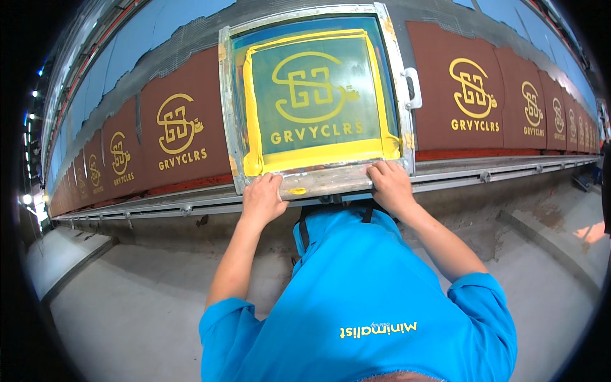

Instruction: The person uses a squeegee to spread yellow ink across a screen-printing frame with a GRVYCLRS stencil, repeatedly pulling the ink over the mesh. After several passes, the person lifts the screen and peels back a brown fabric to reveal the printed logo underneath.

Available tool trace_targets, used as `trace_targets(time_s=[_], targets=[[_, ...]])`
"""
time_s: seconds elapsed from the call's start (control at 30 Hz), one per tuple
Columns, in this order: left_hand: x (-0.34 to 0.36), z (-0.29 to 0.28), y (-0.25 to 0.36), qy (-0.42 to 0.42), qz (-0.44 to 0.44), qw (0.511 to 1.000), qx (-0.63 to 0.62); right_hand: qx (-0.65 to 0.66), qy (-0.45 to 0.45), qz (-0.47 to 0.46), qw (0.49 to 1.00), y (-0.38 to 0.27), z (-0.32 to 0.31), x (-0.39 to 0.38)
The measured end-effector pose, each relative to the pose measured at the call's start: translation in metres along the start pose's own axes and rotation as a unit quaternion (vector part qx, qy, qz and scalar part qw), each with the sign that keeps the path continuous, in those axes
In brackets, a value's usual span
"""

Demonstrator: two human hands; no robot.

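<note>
A screen printing frame (pixel 227 108) with metal rails lies on the long table in front of me. Its green mesh (pixel 318 124) carries a looped emblem with lettering, and thick yellow ink (pixel 331 151) lines the sides and pools along the near end. Across that near end runs an ink-smeared bar (pixel 324 182); I cannot tell whether it is the frame's own rail or a squeegee handle. My left hand (pixel 263 198) is closed over its left part. Fingers of my right hand (pixel 391 183) curl over its right part. A white handle (pixel 413 88) sticks out from the frame's right rail.
Brown fabric panels with yellow prints (pixel 181 127) (pixel 474 95) run along the table both ways. Light blue sheets (pixel 184 25) lie beyond them. A metal rail (pixel 484 176) with small fittings edges the table's near side. Raised ledges (pixel 554 248) (pixel 76 264) rise from the floor.
</note>
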State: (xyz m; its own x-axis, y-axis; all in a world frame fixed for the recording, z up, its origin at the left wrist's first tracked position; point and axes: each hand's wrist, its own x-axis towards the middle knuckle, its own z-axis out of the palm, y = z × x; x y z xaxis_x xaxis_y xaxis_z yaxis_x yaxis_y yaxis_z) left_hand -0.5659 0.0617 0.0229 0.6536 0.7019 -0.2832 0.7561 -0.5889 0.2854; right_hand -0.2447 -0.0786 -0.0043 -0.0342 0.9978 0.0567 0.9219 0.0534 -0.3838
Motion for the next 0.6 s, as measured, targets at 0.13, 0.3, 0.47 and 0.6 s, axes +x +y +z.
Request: trace_targets(time_s=[0.13,0.3,0.47,0.6], targets=[[0.068,-0.055,-0.053,-0.057,0.003,0.998,0.027,-0.016,-0.016,-0.037,0.999,0.013,-0.018,0.096],[0.256,-0.101,-0.139,-0.078,0.0,0.996,0.045,-0.104,-0.054,0.045,0.992,0.077,-0.001,0.285],[0.404,-0.137,-0.202,-0.046,-0.001,0.997,0.054,-0.121,-0.041,0.043,0.991,0.15,0.01,0.446],[0.47,-0.104,-0.227,0.013,-0.006,0.996,0.09,-0.205,-0.057,0.068,0.975,0.18,0.047,0.504]])
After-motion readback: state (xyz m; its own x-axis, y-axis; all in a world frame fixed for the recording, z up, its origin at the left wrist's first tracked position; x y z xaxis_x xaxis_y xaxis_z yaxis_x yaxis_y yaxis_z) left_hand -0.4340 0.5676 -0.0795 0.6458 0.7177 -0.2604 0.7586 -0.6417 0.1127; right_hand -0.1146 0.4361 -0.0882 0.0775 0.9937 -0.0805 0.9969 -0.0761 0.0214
